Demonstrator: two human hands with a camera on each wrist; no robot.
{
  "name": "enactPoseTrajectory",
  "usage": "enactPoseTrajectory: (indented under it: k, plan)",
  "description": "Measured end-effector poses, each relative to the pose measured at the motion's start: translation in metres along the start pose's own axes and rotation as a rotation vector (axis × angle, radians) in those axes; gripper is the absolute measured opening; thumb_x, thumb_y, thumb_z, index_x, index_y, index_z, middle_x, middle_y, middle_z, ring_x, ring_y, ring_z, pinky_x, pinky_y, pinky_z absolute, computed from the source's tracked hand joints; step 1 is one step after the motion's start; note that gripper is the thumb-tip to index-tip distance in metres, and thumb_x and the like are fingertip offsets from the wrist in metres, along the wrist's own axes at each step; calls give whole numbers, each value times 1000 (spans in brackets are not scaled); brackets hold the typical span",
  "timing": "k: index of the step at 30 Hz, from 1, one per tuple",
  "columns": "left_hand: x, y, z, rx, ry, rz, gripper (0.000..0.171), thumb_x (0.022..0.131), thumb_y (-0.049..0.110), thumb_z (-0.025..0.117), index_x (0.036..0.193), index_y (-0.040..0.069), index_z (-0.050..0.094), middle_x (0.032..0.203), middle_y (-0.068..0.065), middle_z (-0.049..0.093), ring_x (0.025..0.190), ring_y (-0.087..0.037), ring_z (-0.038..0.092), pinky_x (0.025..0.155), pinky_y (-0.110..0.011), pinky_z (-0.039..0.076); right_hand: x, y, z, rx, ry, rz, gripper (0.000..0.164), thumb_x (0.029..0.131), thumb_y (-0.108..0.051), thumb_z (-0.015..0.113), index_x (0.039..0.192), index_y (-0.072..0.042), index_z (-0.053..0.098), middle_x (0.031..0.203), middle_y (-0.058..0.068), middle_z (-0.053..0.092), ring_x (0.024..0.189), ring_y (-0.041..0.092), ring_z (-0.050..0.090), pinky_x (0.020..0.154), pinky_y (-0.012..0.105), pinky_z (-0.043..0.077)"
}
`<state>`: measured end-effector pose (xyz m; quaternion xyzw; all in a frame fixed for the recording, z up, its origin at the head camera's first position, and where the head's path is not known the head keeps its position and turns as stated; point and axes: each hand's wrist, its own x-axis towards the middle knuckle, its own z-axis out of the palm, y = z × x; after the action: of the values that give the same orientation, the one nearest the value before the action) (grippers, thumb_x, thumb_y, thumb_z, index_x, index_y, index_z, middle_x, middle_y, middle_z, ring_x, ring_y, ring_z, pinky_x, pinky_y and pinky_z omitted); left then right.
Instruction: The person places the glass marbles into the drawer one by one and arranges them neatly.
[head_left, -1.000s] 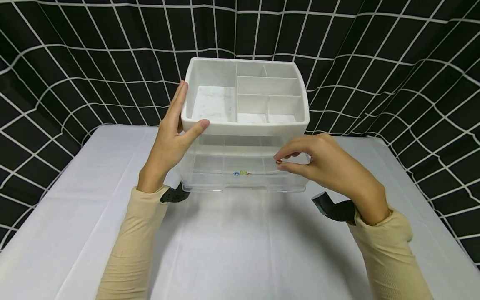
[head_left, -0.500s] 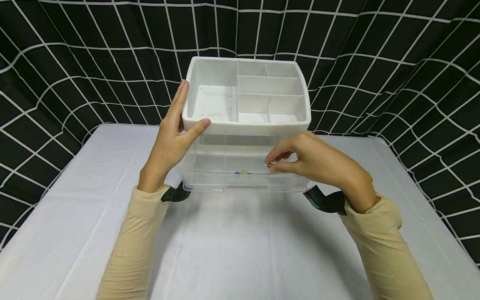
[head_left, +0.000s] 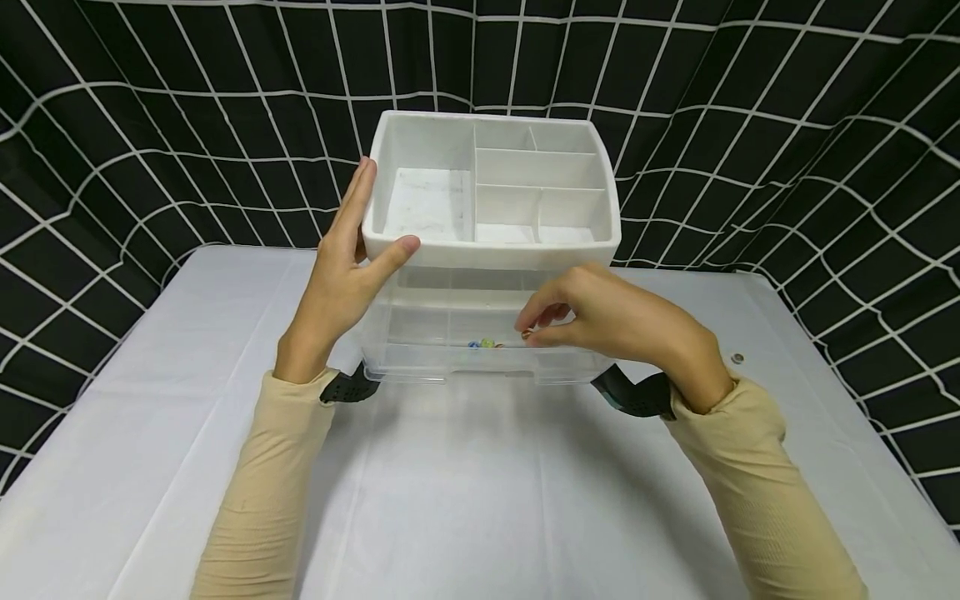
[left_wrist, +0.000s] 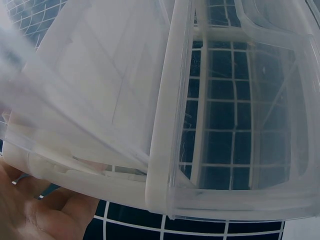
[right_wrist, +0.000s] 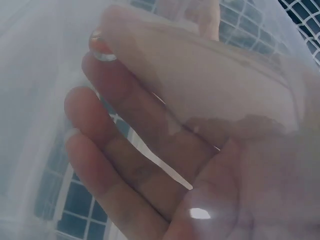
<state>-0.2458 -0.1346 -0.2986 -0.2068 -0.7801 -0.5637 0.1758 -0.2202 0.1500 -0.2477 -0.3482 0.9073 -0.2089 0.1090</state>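
Note:
My right hand [head_left: 611, 321] pinches an orange-brown glass marble [head_left: 527, 334] between thumb and fingertips, over the pulled-out clear drawer [head_left: 420, 365]. The right wrist view shows this marble [right_wrist: 102, 46] at the fingertips, seen through clear plastic. A few small marbles [head_left: 486, 343], blue, yellow-green and orange, lie inside the drawer to the left of the held one. My left hand [head_left: 341, 275] rests against the left side of the white organizer [head_left: 491, 256], fingers straight and thumb lying on its front rim. In the left wrist view, part of the left hand [left_wrist: 47, 212] shows beside the organizer's edge.
The organizer's top tray is split by dividers [head_left: 474, 183] into several compartments. One small round brownish thing [head_left: 737, 358], perhaps another marble, lies on the white-covered table [head_left: 450, 500] beside the right forearm. A black cloth with white grid lines [head_left: 262, 125] hangs behind.
My right hand has moved left and slightly down with the marble, closer to the marbles in the drawer. The small round thing on the table has come into view. My left hand stays put.

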Motion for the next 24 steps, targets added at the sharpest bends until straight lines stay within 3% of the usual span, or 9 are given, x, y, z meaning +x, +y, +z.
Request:
enactPoseTrajectory:
  k: [12,24]
  plan:
    - [0,-1,-1,-15,0,11,81,95,18,67,159,27,18,166,15,10,137,-18,43,99,-23,47,1,-1,-1,-6,1,15,17,86,-13,77,103,-10,78,100,-1,76,96,15,68,89,37,55]
    - [1,0,-1,-23,1,-9,81,95,17,68,159,27,19,166,15,10,137,-17,43,101,-27,46,-22,4,-1,-57,206,-47,18,86,-12,77,104,-12,77,100,-1,76,96,16,69,82,38,56]
